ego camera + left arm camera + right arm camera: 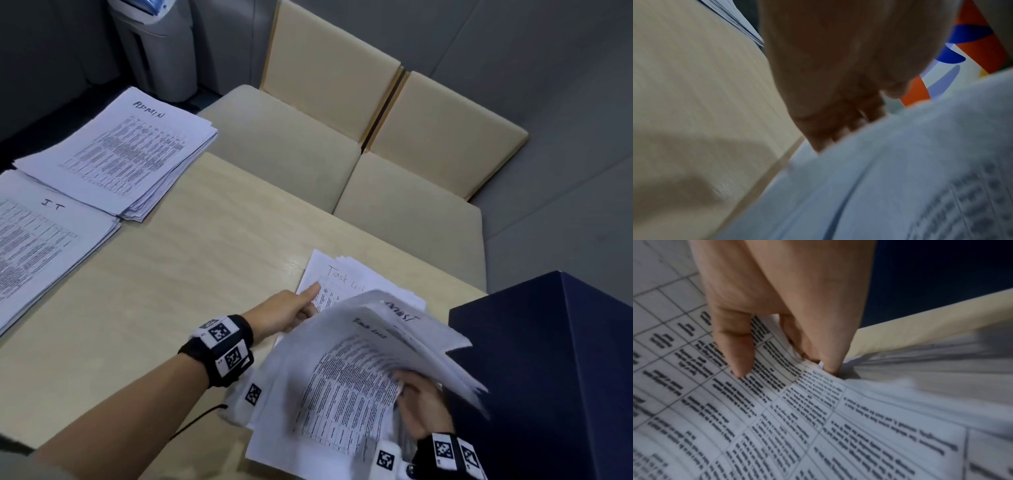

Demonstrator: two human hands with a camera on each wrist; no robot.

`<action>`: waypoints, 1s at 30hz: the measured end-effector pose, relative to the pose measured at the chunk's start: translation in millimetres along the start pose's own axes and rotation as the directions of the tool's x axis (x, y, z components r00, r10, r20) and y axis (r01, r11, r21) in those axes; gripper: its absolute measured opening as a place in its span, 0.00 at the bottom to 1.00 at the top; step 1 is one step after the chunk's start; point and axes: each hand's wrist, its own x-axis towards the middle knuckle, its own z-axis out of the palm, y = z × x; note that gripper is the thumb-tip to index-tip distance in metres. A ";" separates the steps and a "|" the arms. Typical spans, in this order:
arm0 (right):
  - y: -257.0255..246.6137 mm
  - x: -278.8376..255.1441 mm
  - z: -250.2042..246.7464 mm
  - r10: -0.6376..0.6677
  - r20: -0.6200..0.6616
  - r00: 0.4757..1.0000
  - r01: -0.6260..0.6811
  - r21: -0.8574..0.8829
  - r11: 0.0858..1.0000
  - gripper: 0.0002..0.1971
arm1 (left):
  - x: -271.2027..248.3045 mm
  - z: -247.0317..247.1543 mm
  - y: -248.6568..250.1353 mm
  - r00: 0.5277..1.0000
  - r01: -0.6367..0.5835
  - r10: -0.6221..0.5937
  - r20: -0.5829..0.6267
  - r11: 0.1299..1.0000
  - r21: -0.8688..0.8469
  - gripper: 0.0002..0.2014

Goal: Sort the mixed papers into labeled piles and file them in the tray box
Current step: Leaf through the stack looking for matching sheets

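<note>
A thick stack of mixed printed papers [342, 383] is held up near the table's right front corner, its upper sheets fanned and blurred. My right hand [414, 394] pinches it: in the right wrist view the right hand [785, 369] has its thumb on the top table sheet [818, 418] and its fingers tucked between the pages. My left hand [306, 305] sits at the stack's left edge with curled fingers, and its thumb lies on the flat "Task List" pile [342, 274]. The left wrist view shows the left hand's fingers [838, 126] disappearing behind white paper [900, 170].
Two labeled piles lie at the table's left: "ADMIN" [116, 150] at the back and "IT" [41, 240] nearer me. A dark blue box [548, 359] stands at the right, close to the held stack. Beige chairs [291, 144] and a grey bin [154, 44] stand beyond the wooden table [171, 291].
</note>
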 end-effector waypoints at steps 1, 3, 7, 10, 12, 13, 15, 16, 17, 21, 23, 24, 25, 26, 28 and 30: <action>2.7 0.7 -11.9 -0.017 0.021 1.000 0.016 0.030 0.999 0.13 | 7.5 -1.6 -6.2 0.988 -0.040 0.057 -0.146 0.993 0.112 0.26; 4.0 6.0 -24.5 -0.030 -0.002 1.000 0.030 0.058 0.998 0.06 | 21.0 -6.9 -21.1 0.898 0.027 0.180 -0.401 0.888 0.459 0.17; 6.2 7.6 -21.0 -0.090 0.024 0.996 0.087 0.097 0.991 0.10 | 30.2 -1.3 -29.1 0.881 0.182 0.190 -0.434 0.710 0.680 0.17; 9.1 11.9 -26.4 -0.037 0.013 0.999 0.035 0.129 0.991 0.07 | 28.9 -1.6 -24.5 0.905 0.077 0.274 -0.326 0.648 0.757 0.21; 11.2 12.8 -27.1 -0.002 0.022 1.000 -0.002 0.142 0.990 0.05 | 26.1 -6.0 -21.8 0.939 -0.078 0.299 -0.172 0.670 0.738 0.19; 12.6 15.0 -28.7 -0.005 0.017 1.000 0.003 0.159 0.987 0.08 | 24.5 -7.0 -21.9 0.947 -0.177 0.310 -0.081 0.717 0.674 0.17; 12.9 15.1 -28.1 -0.032 0.010 0.999 0.030 0.188 0.982 0.12 | 17.7 -5.9 -23.1 0.957 -0.286 0.282 0.063 0.893 0.347 0.14; 13.1 15.7 -28.0 -0.037 0.003 0.999 0.036 0.186 0.982 0.09 | 13.7 -4.9 -23.1 0.962 -0.265 0.249 0.111 0.951 0.163 0.14; 12.4 16.0 -27.9 -0.047 -0.003 0.999 0.047 0.179 0.983 0.07 | 9.4 -4.0 -22.4 0.964 -0.227 0.219 0.147 0.973 0.038 0.13; 14.3 14.7 -28.6 -0.087 0.027 0.996 0.079 0.230 0.970 0.05 | -1.8 3.4 -12.6 0.963 -0.103 0.127 0.240 0.989 -0.109 0.14; 17.8 14.7 -29.3 -0.116 0.046 0.992 0.102 0.235 0.967 0.07 | -1.3 7.8 -10.0 0.978 -0.059 0.087 0.187 0.987 -0.149 0.18; 18.4 14.7 -29.9 -0.116 0.029 0.993 0.106 0.235 0.966 0.07 | 2.1 9.7 -10.6 0.992 -0.050 0.066 0.103 0.988 -0.146 0.18; 20.3 16.2 -31.9 -0.125 0.021 0.992 0.116 0.238 0.964 0.07 | 8.8 10.3 -13.6 0.999 -0.053 0.052 -0.014 0.995 -0.088 0.18; 21.6 16.0 -32.8 -0.124 0.007 0.992 0.119 0.231 0.966 0.07 | 17.0 10.0 -18.1 0.987 -0.049 0.058 -0.148 0.997 0.062 0.18; 23.6 16.2 -35.3 -0.130 0.005 0.991 0.126 0.233 0.964 0.08 | 29.0 11.6 -27.9 0.943 0.101 0.078 -0.325 0.861 0.499 0.19; 24.2 15.1 -39.0 -0.128 0.028 0.991 0.117 0.254 0.960 0.10 | 33.5 17.2 -31.3 0.934 0.214 0.065 -0.351 0.685 0.697 0.21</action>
